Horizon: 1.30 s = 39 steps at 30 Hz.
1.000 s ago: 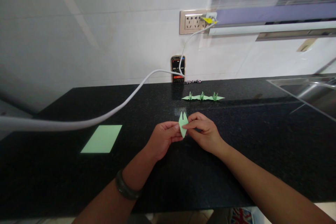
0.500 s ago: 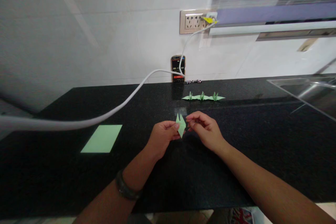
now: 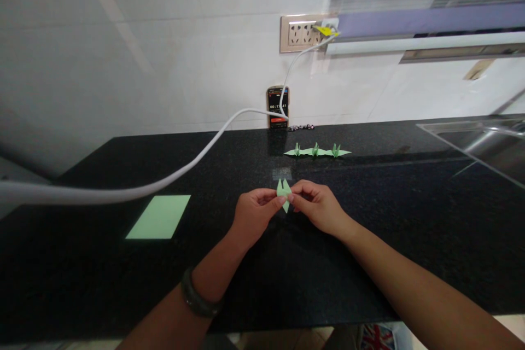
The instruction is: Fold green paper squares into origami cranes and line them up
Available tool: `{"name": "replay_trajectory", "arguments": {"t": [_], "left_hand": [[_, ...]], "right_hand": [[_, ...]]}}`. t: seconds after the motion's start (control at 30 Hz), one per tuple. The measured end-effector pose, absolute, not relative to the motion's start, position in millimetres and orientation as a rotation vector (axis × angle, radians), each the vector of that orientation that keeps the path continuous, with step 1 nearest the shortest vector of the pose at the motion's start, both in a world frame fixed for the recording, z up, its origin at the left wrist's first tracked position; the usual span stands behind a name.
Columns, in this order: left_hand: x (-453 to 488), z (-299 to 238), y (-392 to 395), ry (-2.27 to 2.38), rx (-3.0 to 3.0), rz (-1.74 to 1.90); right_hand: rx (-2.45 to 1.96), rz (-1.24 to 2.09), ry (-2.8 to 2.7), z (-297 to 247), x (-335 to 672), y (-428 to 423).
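Note:
A small piece of folded green paper, with two narrow points at its top and one point below, is pinched between both hands above the dark counter. My left hand grips its left side, thumb in front and fingers behind. On the opposite side my right hand has thumb and forefinger closed on the right edge. Beyond the hands, three folded paper cranes stand in a row on the counter, wingtips meeting. To the left lies a flat stack or sheet of green paper.
A phone showing a running timer leans on the tiled wall. A white cable sweeps across the left foreground to the wall socket. A beaded string lies by the phone. At the right is a metal sink.
My right hand has moved left and closed on the paper's right edge. The folded paper has turned to face me more squarely. My left hand keeps its hold.

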<state>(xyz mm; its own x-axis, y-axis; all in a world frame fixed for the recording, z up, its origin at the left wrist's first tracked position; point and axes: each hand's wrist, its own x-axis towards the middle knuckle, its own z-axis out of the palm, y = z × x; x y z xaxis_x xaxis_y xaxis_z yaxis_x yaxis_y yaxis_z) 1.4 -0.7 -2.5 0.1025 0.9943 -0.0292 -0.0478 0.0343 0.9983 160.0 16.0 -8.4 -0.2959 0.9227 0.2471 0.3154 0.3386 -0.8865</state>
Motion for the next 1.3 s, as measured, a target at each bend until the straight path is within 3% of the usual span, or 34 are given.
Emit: {"name": "replay_trajectory", "arguments": {"t": [0.27,0.7,1.03,1.3], "left_hand": [[-1.4,-7.5,2.8,1.132,1.288,1.115],[-0.8,-4.8,-0.7,0.993,1.282,1.077],[-2.1,2.0,1.8,1.094,1.243,1.09],[-1.8,2.4,-0.1,0.964,1.104,0.98]], "right_hand": [[-1.061,0.886,-1.834,-6.0,159.0,14.2],[-1.036,1.119,-1.689,-1.1,156.2,7.8],[-1.025,0.871,-1.794,-7.9,154.8,8.4],[-0.982,1.225,-1.499,-1.0,156.2,11.4]]}}
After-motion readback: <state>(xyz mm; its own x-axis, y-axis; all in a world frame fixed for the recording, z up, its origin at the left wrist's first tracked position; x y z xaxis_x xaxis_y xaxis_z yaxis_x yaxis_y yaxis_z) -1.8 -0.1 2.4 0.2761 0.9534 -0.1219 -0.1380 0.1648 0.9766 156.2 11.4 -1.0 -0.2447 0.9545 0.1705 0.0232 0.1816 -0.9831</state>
